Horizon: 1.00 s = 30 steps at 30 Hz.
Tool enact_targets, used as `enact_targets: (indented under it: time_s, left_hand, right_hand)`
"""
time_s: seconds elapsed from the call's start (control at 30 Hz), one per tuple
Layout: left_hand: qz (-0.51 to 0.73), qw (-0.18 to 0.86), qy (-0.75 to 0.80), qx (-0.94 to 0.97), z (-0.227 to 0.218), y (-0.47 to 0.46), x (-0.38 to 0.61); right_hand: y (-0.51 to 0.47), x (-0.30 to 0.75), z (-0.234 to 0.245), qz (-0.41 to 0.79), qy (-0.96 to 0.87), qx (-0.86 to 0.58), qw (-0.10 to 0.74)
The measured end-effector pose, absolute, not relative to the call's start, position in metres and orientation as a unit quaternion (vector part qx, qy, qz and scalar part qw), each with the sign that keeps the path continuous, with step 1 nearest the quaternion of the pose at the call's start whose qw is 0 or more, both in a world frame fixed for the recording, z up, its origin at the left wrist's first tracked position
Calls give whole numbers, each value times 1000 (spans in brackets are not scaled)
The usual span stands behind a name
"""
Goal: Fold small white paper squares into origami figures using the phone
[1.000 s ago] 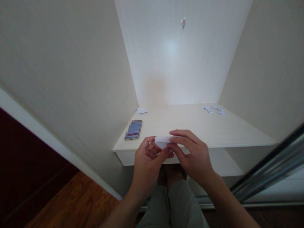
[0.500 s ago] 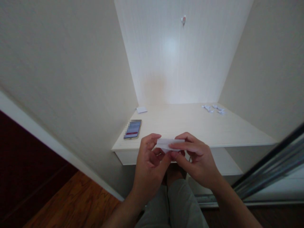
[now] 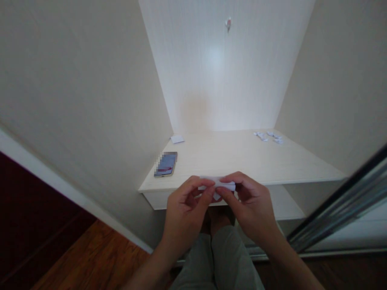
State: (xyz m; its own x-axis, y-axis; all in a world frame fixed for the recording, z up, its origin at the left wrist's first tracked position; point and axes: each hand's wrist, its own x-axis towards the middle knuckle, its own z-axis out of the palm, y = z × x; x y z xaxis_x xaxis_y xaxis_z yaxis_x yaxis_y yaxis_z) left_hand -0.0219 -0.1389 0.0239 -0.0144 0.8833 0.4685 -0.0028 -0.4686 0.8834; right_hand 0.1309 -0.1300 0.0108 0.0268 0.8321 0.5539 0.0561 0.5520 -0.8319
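Note:
A small folded piece of white paper (image 3: 229, 186) is held between both hands, just in front of the shelf's near edge. My left hand (image 3: 186, 207) is closed on its left part, thumb and index finger pinching near the middle. My right hand (image 3: 252, 201) pinches the right part, with the thumb below and the index finger along the top. A pointed white flap shows beneath the thumbs. The fingers cover much of the paper, so its full shape is hidden.
On the pale shelf (image 3: 217, 157) a phone (image 3: 166, 164) lies at the left, with a flat white paper (image 3: 177, 139) behind it. Several small folded white paper pieces (image 3: 269, 137) lie at the back right. Side walls and a metal-edged door frame (image 3: 338, 197) bound the space.
My left index finger has come down onto the paper, and my right index finger has drawn back to the right. The paper's upper part now looks narrower. The view has shifted slightly.

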Motion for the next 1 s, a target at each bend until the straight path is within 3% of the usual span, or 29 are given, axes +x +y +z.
enact_targets:
  time_s: [0.17,0.57,1.0]
  left_hand:
    - [566,336,367,658,32,-138,-30]
    - [517,126,357,768,51,-137,-38]
    - [482,39,344,805,56,-136,-38]
  right_hand:
    - [-134,138,14,274,-638,-366,619]
    - [-144,142,29,143,-707,-345,600]
    - [-142,143,31,140,-695,-381,594]
